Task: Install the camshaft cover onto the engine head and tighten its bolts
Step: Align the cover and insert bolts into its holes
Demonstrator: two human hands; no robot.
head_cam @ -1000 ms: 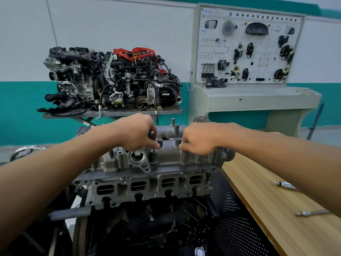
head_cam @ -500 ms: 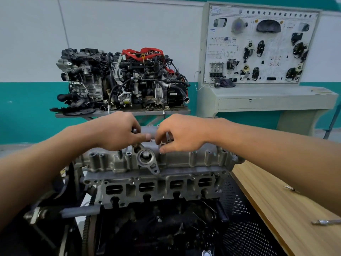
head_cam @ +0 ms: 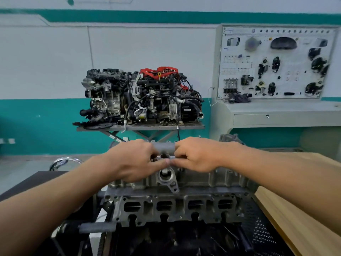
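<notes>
Left hand [head_cam: 132,163] rests on top of the camshaft cover [head_cam: 203,177], fingers curled and thumb reaching toward the middle bore; whether it pinches a bolt cannot be told. That cover sits on the engine head [head_cam: 175,206]. On the other side the right hand [head_cam: 197,154] is also curled, its thumb just beside the left thumb and its hold equally hidden.
</notes>
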